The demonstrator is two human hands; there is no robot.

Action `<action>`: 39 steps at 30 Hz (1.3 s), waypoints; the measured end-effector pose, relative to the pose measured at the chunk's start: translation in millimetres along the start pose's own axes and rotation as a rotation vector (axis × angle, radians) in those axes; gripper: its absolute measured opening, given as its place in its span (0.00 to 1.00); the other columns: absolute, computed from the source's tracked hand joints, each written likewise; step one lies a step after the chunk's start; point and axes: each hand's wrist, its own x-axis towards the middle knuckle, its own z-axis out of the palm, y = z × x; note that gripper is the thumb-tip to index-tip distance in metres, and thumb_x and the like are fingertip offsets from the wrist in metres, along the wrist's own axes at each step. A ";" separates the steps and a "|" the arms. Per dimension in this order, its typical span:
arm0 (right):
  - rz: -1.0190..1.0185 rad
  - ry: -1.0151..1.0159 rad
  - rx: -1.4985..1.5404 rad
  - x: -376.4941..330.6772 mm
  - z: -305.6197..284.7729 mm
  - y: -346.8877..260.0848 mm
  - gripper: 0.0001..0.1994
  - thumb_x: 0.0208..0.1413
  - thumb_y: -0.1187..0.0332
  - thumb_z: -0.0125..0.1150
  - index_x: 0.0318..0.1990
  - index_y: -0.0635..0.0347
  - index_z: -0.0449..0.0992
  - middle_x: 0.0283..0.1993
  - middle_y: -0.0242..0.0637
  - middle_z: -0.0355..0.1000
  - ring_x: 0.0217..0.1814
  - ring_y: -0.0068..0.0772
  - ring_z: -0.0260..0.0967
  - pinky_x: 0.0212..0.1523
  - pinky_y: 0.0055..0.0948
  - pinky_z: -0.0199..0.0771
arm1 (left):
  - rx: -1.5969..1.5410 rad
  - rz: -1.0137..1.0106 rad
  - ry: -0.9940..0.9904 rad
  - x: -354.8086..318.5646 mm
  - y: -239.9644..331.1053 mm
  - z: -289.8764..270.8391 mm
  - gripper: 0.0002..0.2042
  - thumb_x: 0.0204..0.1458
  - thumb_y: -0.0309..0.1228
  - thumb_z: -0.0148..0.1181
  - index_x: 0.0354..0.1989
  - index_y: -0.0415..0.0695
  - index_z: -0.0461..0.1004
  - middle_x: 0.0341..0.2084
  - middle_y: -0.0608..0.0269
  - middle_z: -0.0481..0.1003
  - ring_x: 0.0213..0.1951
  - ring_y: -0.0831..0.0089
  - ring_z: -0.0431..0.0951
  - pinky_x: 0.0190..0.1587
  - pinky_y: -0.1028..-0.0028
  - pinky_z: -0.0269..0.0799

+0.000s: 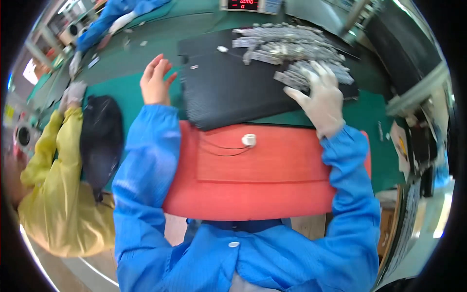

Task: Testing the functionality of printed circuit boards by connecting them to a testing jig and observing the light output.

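My left hand [157,82], bare, hovers by the left edge of the black board [228,92], its fingers apart and nothing in them. At the front right of a heap of small grey-silver strip-like parts [292,46], my right hand [322,100] wears a white glove. Its fingers stretch out over the parts, with the thumb spread to the left. The fingertips blend into the heap, so their exact contact is hard to see. In front of me a small white block [249,140] with two thin dark wires lies on a red mat [262,199].
Two small white pieces lie on the board, one of them a white bit [222,49]. A device with a red digital display [245,5] stands at the back. On the left are a black plastic bag [101,138] and a co-worker's yellow sleeve [68,160]; another blue-sleeved person works farther back.
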 end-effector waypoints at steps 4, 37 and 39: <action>0.182 -0.106 -0.233 21.5 34.9 12.6 0.34 0.38 0.39 0.61 0.40 0.66 0.76 0.51 0.43 0.67 0.60 0.48 0.55 0.56 0.41 0.62 | 0.123 0.047 -0.221 -5.9 -4.2 16.6 0.11 0.55 0.32 0.53 0.44 0.42 0.73 0.33 0.66 0.73 0.38 0.78 0.73 0.37 0.75 0.71; 0.392 -0.352 1.142 15.4 -24.4 12.5 0.26 0.53 0.49 0.54 0.52 0.60 0.68 0.41 0.42 0.73 0.39 0.38 0.70 0.38 0.32 0.71 | 0.798 0.894 -0.444 -75.3 23.3 29.7 0.19 0.47 0.31 0.62 0.48 0.39 0.70 0.42 0.54 0.71 0.46 0.64 0.71 0.47 0.68 0.68; 0.813 -0.688 1.950 7.2 -35.4 -7.2 0.27 0.57 0.46 0.44 0.54 0.58 0.67 0.42 0.39 0.73 0.41 0.36 0.69 0.38 0.33 0.69 | 0.831 1.119 -0.542 -98.9 47.9 51.3 0.32 0.35 0.33 0.69 0.53 0.41 0.65 0.52 0.50 0.63 0.56 0.55 0.62 0.55 0.60 0.60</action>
